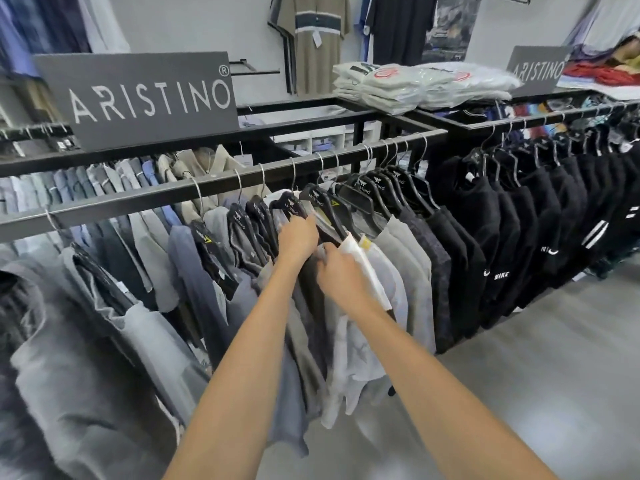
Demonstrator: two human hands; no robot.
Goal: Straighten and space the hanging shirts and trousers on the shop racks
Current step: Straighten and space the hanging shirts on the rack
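Observation:
A black metal rail [138,202] runs across the shop and carries grey, blue and white shirts on black hangers. My left hand [298,237] grips the shoulder of a black hanger [313,202] near the middle of the rail. Just right of it, my right hand [341,275] pinches the neck of a white shirt [360,344] on the neighbouring hanger. To the left the shirts [145,271] hang crowded and tilted. Further right, grey shirts [405,258] and dark ones hang evenly.
A second rail [540,121] at the right holds several black sports shirts [498,237]. Grey brand signs [138,98] stand on the rack tops, and folded bagged shirts [408,84] lie stacked behind. Garments hang on the back wall. Grey floor [554,358] lies at the lower right.

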